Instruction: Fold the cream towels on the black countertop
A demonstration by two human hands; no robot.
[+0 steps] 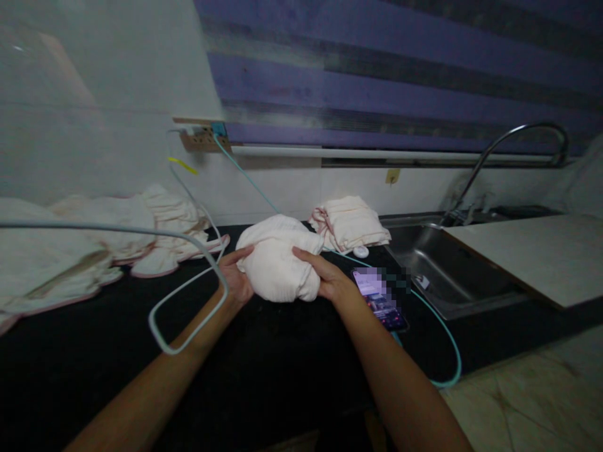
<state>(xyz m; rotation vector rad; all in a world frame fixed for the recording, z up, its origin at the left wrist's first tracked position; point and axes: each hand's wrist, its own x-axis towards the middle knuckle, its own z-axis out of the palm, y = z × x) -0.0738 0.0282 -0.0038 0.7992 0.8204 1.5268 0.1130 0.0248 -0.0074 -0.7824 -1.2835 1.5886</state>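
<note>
Both hands, left hand [237, 280] and right hand [326, 278], grasp a bundled cloth [277, 258] above the counter [264, 358], near its back edge, beside a phone [382, 301].

The bundled pale pink cloth [277, 263] looks soft, matt and finely ribbed, like the folded pink cloth stack [349, 223]. The black countertop [264, 370] appears smooth and dull. The steel sink [438, 263] and curved metal tap [513, 135] gleam. The dark phone [380, 300] is glossy.

No text can be read; the phone [380, 300] screen is blurred.
</note>
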